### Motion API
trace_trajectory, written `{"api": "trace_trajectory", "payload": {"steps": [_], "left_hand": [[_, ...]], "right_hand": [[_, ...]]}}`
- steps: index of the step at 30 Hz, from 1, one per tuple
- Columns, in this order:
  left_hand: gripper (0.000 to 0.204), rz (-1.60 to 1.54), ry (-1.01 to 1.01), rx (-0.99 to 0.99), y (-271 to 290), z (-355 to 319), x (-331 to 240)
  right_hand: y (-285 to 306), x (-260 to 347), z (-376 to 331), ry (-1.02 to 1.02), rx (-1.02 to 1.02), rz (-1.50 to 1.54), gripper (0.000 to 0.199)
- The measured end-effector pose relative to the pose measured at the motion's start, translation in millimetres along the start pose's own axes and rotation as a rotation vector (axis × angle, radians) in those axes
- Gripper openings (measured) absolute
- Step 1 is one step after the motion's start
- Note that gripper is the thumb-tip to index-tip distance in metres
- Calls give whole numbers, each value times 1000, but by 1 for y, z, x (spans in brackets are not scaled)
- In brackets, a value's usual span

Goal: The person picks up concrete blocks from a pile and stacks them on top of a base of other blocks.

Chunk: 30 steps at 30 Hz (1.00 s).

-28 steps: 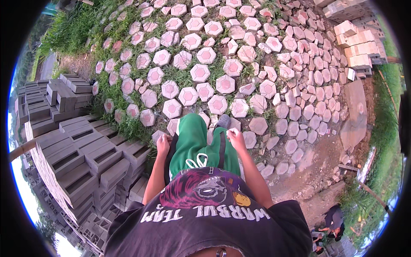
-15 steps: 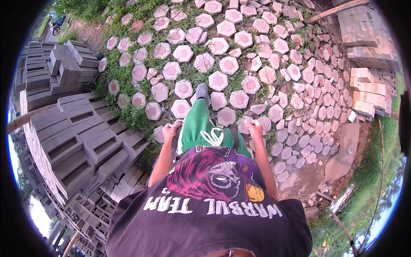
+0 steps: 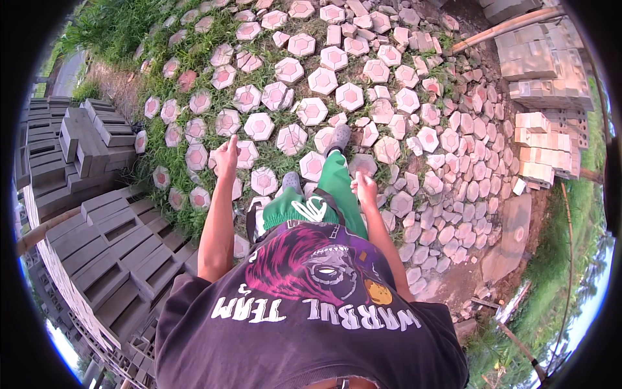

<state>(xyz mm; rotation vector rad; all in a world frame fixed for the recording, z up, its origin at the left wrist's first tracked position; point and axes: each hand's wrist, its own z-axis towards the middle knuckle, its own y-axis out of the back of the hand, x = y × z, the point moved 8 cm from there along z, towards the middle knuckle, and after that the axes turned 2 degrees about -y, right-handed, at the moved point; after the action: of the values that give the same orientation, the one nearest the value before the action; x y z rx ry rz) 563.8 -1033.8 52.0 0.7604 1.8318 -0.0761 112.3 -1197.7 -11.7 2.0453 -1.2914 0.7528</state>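
My left hand (image 3: 225,157) is out ahead at the end of a stretched arm, fingers curled in and the thumb up. It hangs over the hexagonal pavers and touches none. Lower and nearer my body, my right hand (image 3: 365,188) is closed in a loose fist beside my green trousers (image 3: 348,188). I see nothing in either hand. Underfoot lie hexagonal paving stones (image 3: 311,111) with pinkish centres, set apart with grass between them. One grey clog (image 3: 339,138) is stepped forward on my right; the other clog (image 3: 291,180) is further back.
Stacked grey concrete blocks (image 3: 107,227) rise close on my left, with a wooden pole (image 3: 48,230) among them. Broken paver pieces (image 3: 476,152) crowd the ground to the right. Beyond them stand pale block piles (image 3: 544,146) and a bamboo pole (image 3: 505,27). Tall grass (image 3: 107,29) grows at far left.
I have stepped forward; the right foot now leads. My left hand has swung forward and outward, and my right hand has come slightly inward. The ground and block stacks have shifted in view.
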Motion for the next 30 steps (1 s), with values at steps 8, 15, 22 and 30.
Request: {"api": "trace_trajectory", "payload": {"steps": [8,15,22,30], "left_hand": [[38,-364,221,-168,-147,10,-7],[24,-305,191,-355,-182,29,-62],[39,11,210,-369,-232,95,-100],[35,-162,170,-170,-347,247,-177]], "right_hand": [[127,-53,138,-560,-207,125,15],[164,118,281,-225,-96,-213,9],[118,266,372,-77,-15,-249,29],[97,246,418,-111,-117,-168,33]]}}
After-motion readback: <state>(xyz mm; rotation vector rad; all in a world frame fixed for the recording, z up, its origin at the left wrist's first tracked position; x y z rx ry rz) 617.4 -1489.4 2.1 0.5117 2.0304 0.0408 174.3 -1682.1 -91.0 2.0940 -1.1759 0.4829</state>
